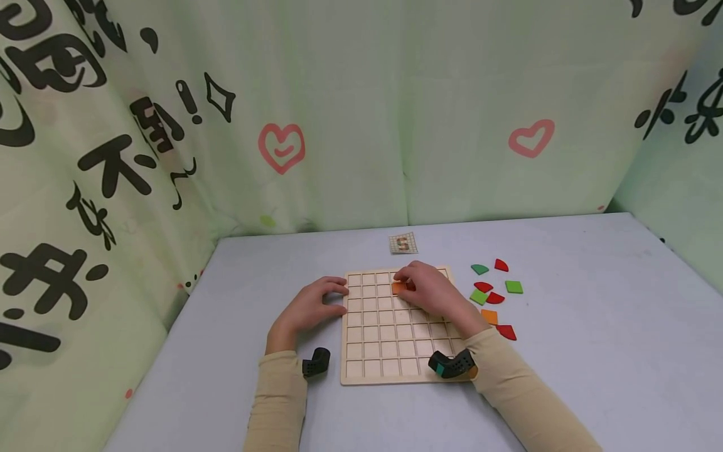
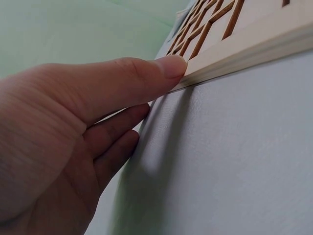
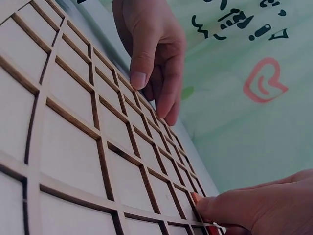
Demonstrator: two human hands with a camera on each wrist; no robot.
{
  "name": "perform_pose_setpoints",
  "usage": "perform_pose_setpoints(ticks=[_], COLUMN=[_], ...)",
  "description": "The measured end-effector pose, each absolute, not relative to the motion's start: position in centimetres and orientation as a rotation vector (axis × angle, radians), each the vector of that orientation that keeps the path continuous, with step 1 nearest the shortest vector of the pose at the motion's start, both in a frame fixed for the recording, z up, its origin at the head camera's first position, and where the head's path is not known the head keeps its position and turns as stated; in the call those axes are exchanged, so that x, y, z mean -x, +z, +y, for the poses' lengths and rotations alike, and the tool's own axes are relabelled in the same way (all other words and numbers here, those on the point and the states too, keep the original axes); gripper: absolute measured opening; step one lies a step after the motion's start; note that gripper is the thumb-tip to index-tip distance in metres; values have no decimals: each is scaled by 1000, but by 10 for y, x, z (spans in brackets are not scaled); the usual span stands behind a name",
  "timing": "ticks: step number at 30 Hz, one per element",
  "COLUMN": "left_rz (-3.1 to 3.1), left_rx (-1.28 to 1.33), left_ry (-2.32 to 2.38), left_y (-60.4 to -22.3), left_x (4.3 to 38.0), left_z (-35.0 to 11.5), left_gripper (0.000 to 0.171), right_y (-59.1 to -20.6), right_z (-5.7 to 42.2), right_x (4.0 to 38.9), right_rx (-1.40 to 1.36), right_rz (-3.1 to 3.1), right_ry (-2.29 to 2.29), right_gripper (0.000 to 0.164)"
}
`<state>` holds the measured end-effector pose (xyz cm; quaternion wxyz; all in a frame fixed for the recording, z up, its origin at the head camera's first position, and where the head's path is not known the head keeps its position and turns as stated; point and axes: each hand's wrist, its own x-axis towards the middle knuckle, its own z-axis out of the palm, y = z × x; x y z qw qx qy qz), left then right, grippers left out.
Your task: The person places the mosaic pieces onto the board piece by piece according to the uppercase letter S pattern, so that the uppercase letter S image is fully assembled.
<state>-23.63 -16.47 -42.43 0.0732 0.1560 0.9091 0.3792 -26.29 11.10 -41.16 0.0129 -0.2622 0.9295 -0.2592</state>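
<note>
One wooden grid board lies flat on the desk. The right hand pinches one orange tile with curled fingers over the board's far rows. The left hand rests its straight fingers against the board's left edge. Eight loose tiles lie just right of it: four red, three green, one orange.

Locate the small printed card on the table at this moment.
In the head view, the printed card lies on the table just beyond the wooden grid board's far edge, ahead of the right hand.
</note>
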Motion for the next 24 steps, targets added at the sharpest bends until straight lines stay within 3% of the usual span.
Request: perform_pose_setpoints(ticks=[9,24], left_rz=[2738,2755], left_rx=[-473,-465], left_ry=[1137,1120], left_y=[-424,-425], left_x=[236,237], left_z=[-164,-163], left_gripper=[34,26], right_y=[-411,-410], right_z=[114,115], right_x=[261,262], right_rx=[853,833], right_rz=[2904,2889], right_ry=[-796,-821], right_gripper=[17,20])
